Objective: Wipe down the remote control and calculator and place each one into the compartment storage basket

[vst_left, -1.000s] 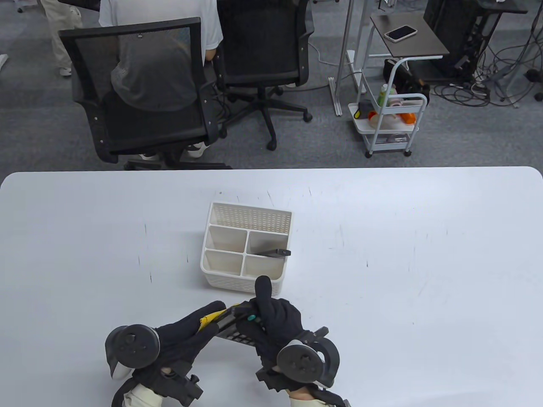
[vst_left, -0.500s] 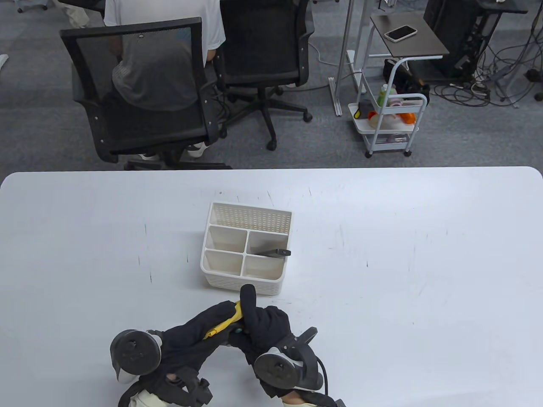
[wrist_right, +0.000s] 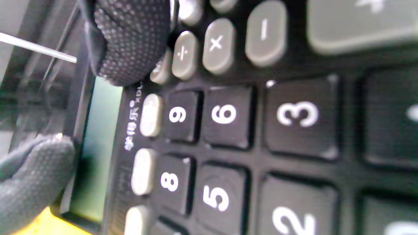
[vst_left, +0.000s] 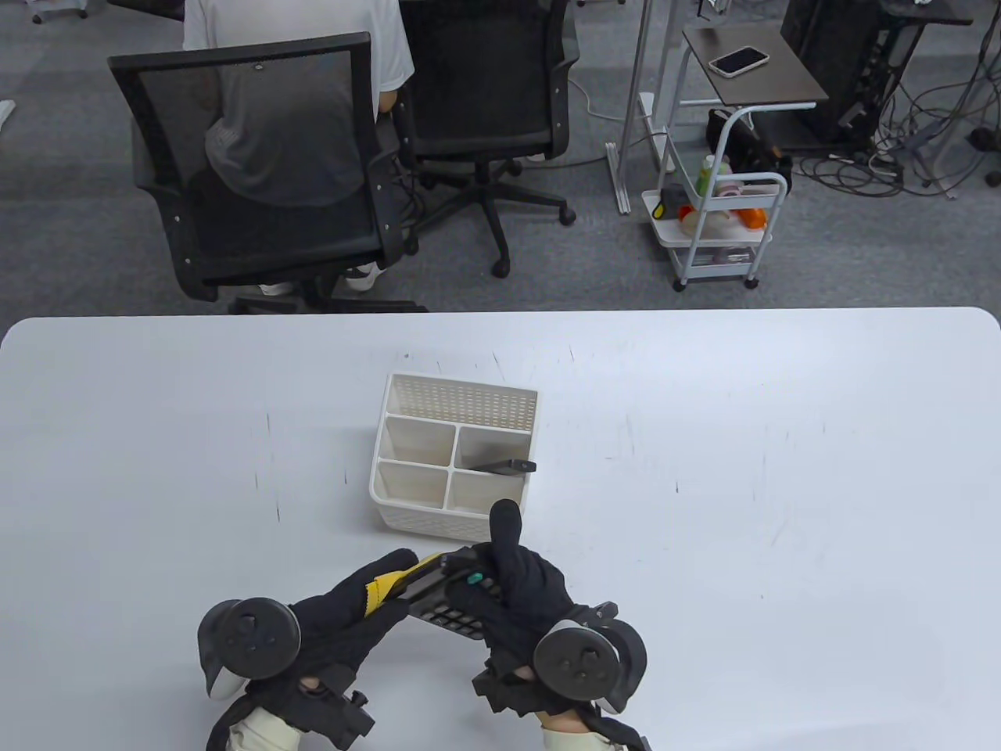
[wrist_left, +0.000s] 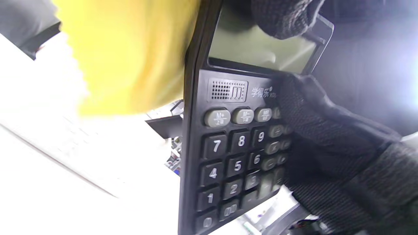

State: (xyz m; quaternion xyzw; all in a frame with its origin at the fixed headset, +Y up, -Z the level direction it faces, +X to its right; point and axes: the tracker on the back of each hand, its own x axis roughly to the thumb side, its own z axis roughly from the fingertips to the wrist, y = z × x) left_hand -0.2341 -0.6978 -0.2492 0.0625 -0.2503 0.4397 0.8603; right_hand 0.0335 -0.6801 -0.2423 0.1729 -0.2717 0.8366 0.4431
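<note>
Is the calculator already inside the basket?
No, the right hand holds the calculator above the table, in front of the basket, while the left hand holds a yellow cloth to it.

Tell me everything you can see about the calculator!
The calculator is black and looks like plastic, with a greenish-grey screen at one end, a small speaker grille under it, grey function keys and black number keys with white digits. It is held up off the white table, just in front of the basket. The right hand grips one side, a fingertip on the screen. The left hand presses a yellow cloth against its other edge.
</note>
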